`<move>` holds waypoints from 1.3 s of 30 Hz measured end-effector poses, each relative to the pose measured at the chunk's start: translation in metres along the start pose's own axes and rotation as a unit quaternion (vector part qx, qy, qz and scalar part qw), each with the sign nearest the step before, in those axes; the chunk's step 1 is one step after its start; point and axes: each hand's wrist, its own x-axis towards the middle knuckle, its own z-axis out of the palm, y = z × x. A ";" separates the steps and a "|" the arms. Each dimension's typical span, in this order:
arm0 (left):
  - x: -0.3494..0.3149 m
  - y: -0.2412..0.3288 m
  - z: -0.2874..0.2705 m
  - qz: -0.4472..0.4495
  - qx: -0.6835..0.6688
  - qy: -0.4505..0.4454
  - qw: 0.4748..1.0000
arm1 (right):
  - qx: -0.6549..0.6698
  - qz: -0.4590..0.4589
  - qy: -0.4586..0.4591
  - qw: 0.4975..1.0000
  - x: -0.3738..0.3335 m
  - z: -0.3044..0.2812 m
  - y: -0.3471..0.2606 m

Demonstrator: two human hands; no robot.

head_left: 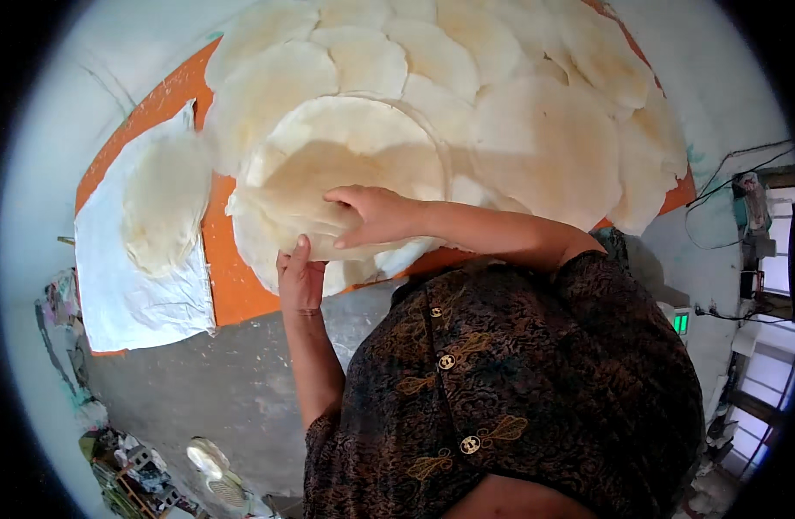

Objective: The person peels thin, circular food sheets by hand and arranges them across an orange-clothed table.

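Working at the near edge of an orange table (237, 294), 2 bare hands are handling 1 thin, pale round sheet (298, 212). The left hand (302, 275) is pinching the sheet's near edge — its grip is closing on the material, thumb uppermost. The right hand (380, 214) is lying against the upper face, thumb and fingers parted; whether that grip is also nipping a fold is not showing, so no finding is being entered. The round sheet is resting over a round pile (354, 117) at the near middle of the table, creasing between the hands.

Progress, as judged: the work is looking well advanced. Spread sheets (544, 151) are covering most of the far and right portions, overlapping one another. The round sheet is not yet lying flat, and 1 lone sheet (166, 203) is resting apart on a white cloth (138, 316) at the left.

Count: 2 hands, 1 table, 1 white cloth, 1 round sheet in hand, 1 lone sheet, 1 round pile and at least 10 spread sheets — overlaps are hiding the exact total, and the pile's layers are not showing clearly enough for counting.
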 end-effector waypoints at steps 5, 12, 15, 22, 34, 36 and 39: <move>0.004 -0.003 -0.006 -0.011 0.018 -0.017 1.000 | 0.051 0.017 0.024 0.998 0.008 0.007 0.005; 0.005 -0.006 -0.005 -0.033 -0.006 0.033 0.999 | -0.090 0.086 0.072 0.990 0.009 0.013 0.001; 0.004 -0.009 -0.003 -0.043 0.029 0.070 0.996 | -0.135 -0.063 0.070 0.986 0.007 0.025 0.001; 0.006 -0.029 -0.023 -0.045 0.022 0.135 0.990 | -0.186 0.026 0.108 0.976 0.011 0.030 -0.008; -0.005 -0.042 -0.060 -0.109 0.018 0.189 0.976 | -0.164 -0.014 0.187 0.969 0.079 -0.116 0.020; -0.002 -0.048 -0.067 -0.116 0.003 0.261 0.958 | -0.181 -0.026 0.206 0.961 0.085 -0.189 -0.001; 0.000 -0.053 -0.078 -0.134 0.080 0.307 0.939 | -0.410 -0.022 0.228 0.883 0.056 -0.300 -0.020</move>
